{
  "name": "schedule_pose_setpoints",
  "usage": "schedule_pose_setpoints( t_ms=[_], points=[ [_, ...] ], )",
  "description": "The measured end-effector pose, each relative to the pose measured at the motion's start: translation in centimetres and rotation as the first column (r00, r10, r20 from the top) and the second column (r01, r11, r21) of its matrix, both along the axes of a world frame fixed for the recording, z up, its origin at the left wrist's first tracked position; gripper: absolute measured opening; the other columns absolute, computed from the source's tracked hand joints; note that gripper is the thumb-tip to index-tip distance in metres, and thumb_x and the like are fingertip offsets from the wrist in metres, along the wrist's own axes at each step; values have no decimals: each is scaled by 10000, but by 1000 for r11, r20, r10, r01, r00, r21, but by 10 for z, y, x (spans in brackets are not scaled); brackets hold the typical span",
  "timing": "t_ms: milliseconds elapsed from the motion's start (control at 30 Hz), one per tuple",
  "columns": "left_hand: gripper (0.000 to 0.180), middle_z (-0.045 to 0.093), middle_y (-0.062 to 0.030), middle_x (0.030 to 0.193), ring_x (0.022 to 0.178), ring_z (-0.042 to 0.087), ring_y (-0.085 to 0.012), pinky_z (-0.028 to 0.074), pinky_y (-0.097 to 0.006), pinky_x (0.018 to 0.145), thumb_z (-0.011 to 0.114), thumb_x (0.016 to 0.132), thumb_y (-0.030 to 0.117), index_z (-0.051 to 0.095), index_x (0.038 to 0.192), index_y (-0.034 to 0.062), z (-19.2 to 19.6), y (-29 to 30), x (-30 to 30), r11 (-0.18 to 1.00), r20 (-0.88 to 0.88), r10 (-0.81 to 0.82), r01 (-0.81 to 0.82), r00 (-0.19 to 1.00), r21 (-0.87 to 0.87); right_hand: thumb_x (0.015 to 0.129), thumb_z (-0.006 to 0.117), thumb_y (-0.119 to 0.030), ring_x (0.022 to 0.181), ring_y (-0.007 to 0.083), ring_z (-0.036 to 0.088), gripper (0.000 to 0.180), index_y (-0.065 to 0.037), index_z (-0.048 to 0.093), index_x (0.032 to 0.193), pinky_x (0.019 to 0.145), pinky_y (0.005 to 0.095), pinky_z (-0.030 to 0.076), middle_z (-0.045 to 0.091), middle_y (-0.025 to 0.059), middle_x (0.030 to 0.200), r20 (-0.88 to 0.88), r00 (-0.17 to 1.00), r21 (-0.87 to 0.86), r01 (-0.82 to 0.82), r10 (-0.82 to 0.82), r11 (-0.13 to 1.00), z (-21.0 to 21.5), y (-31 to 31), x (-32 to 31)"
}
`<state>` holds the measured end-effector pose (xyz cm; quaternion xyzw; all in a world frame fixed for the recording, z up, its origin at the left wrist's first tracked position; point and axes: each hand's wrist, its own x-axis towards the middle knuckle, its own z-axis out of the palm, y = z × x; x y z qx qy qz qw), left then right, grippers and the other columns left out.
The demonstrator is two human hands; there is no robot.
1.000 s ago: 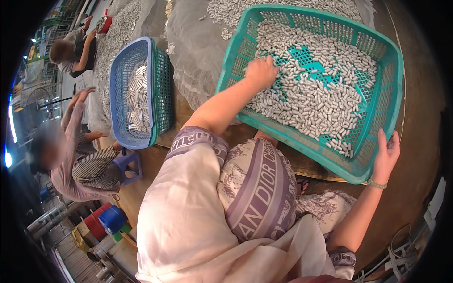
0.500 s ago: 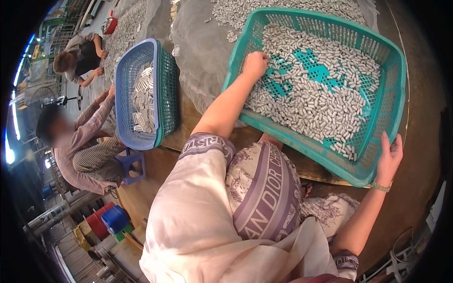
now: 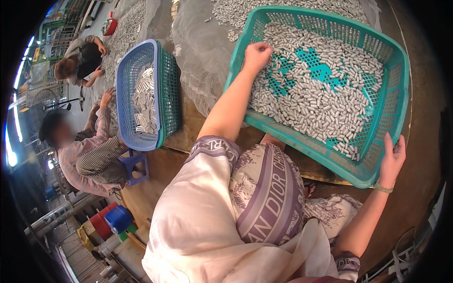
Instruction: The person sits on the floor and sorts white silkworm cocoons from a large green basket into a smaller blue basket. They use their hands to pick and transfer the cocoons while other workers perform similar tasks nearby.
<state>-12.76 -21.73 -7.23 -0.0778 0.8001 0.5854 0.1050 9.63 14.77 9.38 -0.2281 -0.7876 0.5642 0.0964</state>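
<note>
A large green plastic basket [image 3: 325, 175] with slotted walls is tilted in front of me. Many small, silvery-grey cylindrical pieces [image 3: 311, 111] lie spread over its bottom, with patches of the green mesh showing between them. Over the basket's left part, my left hand [image 3: 258, 55] is closed, its fingertips curled together above the pieces. What it pinches, if anything, is too small to make out. My right hand [image 3: 392, 160] grips the basket's rim at the near right corner, thumb up along the wall and fingers partly hidden behind it.
To the left stands a blue basket [image 3: 123, 89] nested in a green one, holding longer grey pieces. More pieces [image 3: 231, 12] lie spread beyond my basket, beside netting [image 3: 193, 61]. Two people work at the left, one near a purple stool [image 3: 137, 170]. A red scoop-like container [image 3: 110, 26] lies farther off.
My left hand has shifted slightly away from me over the basket. My right hand keeps its hold on the rim. The nearer person's hand has come up off the blue basket's side.
</note>
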Motion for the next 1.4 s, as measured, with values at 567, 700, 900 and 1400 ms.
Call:
schedule_pose_setpoints(
  t_ms=[567, 700, 900, 1400],
  points=[
    [154, 619, -94, 714, 649, 591, -227, 484, -333, 639, 730, 645, 110, 682, 780, 55, -8, -9, 52, 822, -183, -424, 292, 887, -489, 881, 566, -72, 815, 73, 528, 180, 40, 539, 1019, 728, 218, 433, 596, 49, 940, 2, 1000, -40, -4, 4, 999, -4, 4, 0],
    [144, 620, -83, 726, 668, 605, -202, 482, -315, 632, 723, 652, 105, 669, 773, 48, -10, -7, 54, 833, -259, -472, 330, 842, -444, 881, 563, -66, 819, 73, 527, 166, 38, 542, 1009, 728, 219, 432, 597, 47, 939, -1, 1000, -52, 2, -2, 999, -3, 2, 0],
    [129, 615, -54, 711, 653, 582, -133, 474, -289, 626, 705, 670, 120, 640, 751, 42, -16, -13, 44, 976, -50, -215, 216, 975, 19, 883, 555, -59, 814, 73, 526, 152, 37, 542, 1000, 727, 218, 428, 597, 48, 937, -8, 1000, -60, -13, 13, 998, 0, -2, -2],
    [99, 637, -79, 781, 657, 628, -195, 500, -313, 632, 693, 706, 71, 644, 784, 33, 4, 10, 58, 828, -239, -485, 354, 841, -435, 884, 550, -54, 815, 69, 524, 140, 37, 540, 990, 725, 218, 428, 597, 50, 936, -9, 1000, -50, -6, 6, 999, -1, 0, -1]
  ],
)
